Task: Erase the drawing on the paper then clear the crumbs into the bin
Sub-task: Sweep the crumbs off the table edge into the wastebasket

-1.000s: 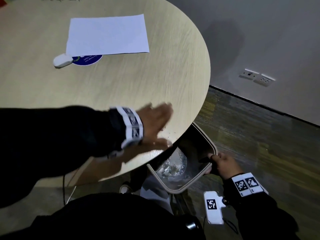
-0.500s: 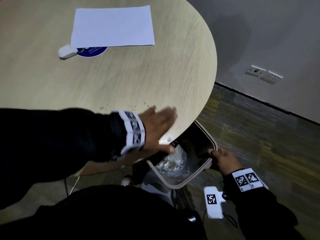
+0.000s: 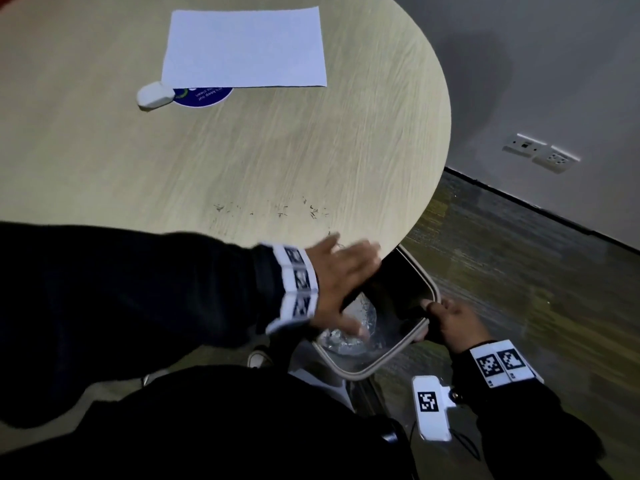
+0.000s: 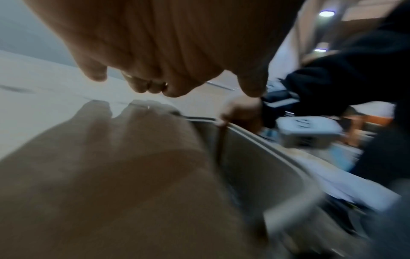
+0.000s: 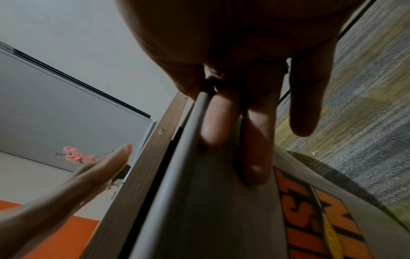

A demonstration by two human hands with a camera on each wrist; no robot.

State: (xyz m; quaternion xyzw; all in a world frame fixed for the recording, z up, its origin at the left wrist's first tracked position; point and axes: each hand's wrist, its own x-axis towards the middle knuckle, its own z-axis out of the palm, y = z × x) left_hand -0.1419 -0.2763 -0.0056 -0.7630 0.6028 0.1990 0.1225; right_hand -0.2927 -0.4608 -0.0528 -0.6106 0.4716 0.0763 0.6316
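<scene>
My left hand (image 3: 341,278) lies flat, fingers straight, at the surface (image 3: 242,150) edge above the bin (image 3: 420,336). My right hand (image 3: 452,325) grips the bin's rim at 3 o'clock. Crumbs (image 3: 313,211) lie at 12 o'clock from my left hand; paper (image 3: 246,48) beyond.

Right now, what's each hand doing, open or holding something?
Left hand: open, fingers straight, at the table edge above the bin.
Right hand: gripping the bin's rim.
</scene>
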